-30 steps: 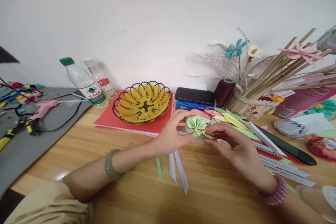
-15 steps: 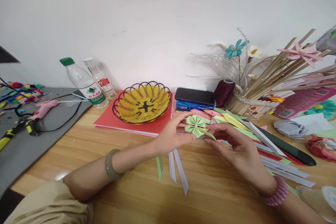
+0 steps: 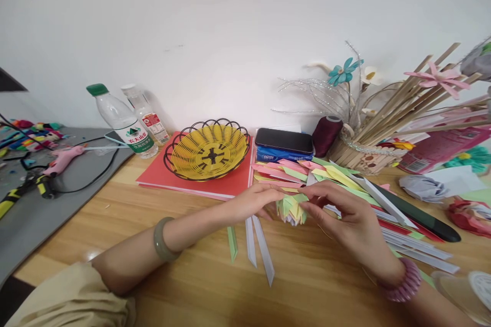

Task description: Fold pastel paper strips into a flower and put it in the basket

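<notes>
A folded paper flower [image 3: 292, 209] in green, yellow and white hangs between my hands, its layered pointed petals facing down and toward me. My right hand [image 3: 343, 214] pinches it from the right with thumb and fingertips. On its other side my left hand [image 3: 259, 202] has its fingers closed at the flower's upper left edge; some fingertips are hidden. Two white paper strips [image 3: 263, 250] and a green strip [image 3: 232, 243] lie on the wood below my left hand. Folded coloured strips [image 3: 337, 179] are heaped behind my right hand.
A yellow woven basket [image 3: 230, 150] sits on red paper [image 3: 153, 167]. Behind stand a green-capped bottle [image 3: 118, 117], a phone [image 3: 284, 140] on a blue packet, and a thread spool [image 3: 327, 135]. A stick-filled holder [image 3: 360, 156] and a cup [image 3: 464, 288] are at right; a pink glue gun [image 3: 63, 158] at left.
The paper flower has tipped over and dropped slightly, so its petal tips show instead of its round pleated green face. My left hand has turned palm-down over it.
</notes>
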Demonstrator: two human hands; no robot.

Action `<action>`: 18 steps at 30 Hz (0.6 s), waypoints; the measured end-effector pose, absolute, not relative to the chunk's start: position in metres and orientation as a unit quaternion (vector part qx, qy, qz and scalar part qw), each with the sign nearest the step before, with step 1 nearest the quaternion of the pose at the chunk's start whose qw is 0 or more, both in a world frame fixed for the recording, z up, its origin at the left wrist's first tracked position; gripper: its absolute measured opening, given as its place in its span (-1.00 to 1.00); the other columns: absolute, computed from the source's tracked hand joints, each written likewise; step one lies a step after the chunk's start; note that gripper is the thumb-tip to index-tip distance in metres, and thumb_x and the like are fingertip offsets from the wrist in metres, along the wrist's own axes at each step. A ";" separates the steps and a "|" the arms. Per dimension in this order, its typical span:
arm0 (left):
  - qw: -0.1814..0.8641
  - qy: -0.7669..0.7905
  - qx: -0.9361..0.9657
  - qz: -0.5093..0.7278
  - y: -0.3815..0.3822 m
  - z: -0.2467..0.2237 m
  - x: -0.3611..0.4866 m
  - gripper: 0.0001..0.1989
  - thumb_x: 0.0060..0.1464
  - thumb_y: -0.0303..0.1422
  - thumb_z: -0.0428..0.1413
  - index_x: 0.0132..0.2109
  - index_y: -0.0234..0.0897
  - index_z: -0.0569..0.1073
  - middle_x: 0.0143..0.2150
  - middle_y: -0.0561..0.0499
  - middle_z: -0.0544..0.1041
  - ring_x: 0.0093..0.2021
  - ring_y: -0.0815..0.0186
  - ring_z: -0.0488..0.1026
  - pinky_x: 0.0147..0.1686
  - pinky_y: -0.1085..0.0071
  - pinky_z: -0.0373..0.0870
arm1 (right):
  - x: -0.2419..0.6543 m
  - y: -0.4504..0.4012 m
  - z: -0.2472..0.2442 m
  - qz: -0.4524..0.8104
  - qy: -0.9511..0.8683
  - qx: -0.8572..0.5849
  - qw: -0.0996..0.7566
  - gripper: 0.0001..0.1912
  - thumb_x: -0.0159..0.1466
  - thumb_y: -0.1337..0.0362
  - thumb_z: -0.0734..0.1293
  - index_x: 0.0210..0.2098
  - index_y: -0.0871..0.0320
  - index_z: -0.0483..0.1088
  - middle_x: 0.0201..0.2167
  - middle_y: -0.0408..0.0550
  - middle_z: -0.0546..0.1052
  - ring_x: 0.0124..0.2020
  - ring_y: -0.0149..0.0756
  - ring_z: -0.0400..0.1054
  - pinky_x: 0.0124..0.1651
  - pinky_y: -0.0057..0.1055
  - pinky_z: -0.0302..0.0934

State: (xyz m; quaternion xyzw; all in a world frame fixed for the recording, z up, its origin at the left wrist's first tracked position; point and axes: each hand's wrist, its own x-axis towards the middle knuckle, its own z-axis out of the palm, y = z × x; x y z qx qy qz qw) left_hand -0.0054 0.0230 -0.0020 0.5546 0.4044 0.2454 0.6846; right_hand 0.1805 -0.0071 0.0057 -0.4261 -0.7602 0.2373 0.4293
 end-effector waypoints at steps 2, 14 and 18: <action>0.677 0.395 0.570 0.246 0.024 -0.002 -0.004 -0.65 -0.01 -0.22 0.01 -0.12 -0.30 0.46 -0.31 -0.06 0.50 -0.29 0.28 0.43 -0.27 0.30 0.35 | 0.179 -0.006 0.006 0.260 -0.747 -0.443 0.422 -0.84 0.15 0.23 0.29 -0.25 0.07 0.41 -0.39 -0.11 0.44 -0.45 -0.40 0.29 -0.43 -0.46 0.23; 0.558 0.362 0.687 0.293 0.017 -0.004 -0.003 -0.74 -0.03 -0.32 0.07 -0.18 -0.30 0.50 -0.15 0.00 0.54 -0.17 0.27 0.43 -0.20 0.42 0.33 | 0.171 -0.006 -0.004 0.298 -0.722 -0.498 0.377 -0.75 0.15 0.14 0.27 -0.28 0.14 0.46 -0.38 -0.04 0.52 -0.38 -0.27 0.36 -0.33 -0.34 0.25; 0.530 0.402 0.673 0.322 0.016 -0.006 -0.002 -0.73 -0.09 -0.31 0.12 -0.19 -0.28 0.51 -0.19 -0.01 0.55 -0.20 0.27 0.44 -0.20 0.39 0.33 | 0.172 -0.007 -0.006 0.284 -0.717 -0.513 0.378 -0.73 0.15 0.11 0.26 -0.30 0.16 0.45 -0.39 -0.03 0.52 -0.39 -0.26 0.37 -0.34 -0.34 0.23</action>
